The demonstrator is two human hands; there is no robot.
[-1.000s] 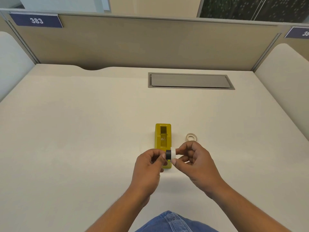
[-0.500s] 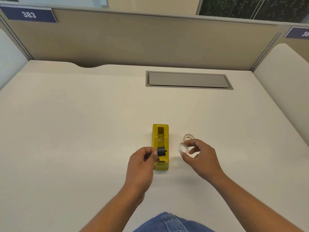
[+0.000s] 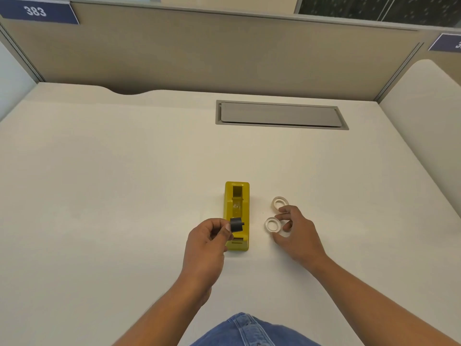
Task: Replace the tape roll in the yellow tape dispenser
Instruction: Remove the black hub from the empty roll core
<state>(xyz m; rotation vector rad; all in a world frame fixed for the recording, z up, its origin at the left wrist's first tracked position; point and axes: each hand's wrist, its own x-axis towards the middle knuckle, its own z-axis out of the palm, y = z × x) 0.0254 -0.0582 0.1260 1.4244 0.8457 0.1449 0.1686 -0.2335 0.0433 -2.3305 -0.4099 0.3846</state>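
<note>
The yellow tape dispenser (image 3: 237, 196) lies lengthwise on the desk, its roll bay open on top. My left hand (image 3: 207, 243) pinches the black spool hub (image 3: 236, 224) just above the dispenser's near end. A white tape ring (image 3: 272, 224) lies flat on the desk right of the dispenser, at the fingertips of my right hand (image 3: 296, 233), whose fingers are spread around it. A second white tape ring (image 3: 280, 203) lies just beyond, close to my right index finger.
A grey cable hatch (image 3: 280, 115) is set into the desk (image 3: 112, 183) at the back. Beige partition walls (image 3: 224, 53) close off the far side, with white side panels left and right. My blue-jeaned knee (image 3: 249, 330) shows at the bottom edge.
My hands pulled apart: the white ring came off the black hub. My right hand carried the ring rightwards and down onto the desk and opened; my left hand kept the hub.
</note>
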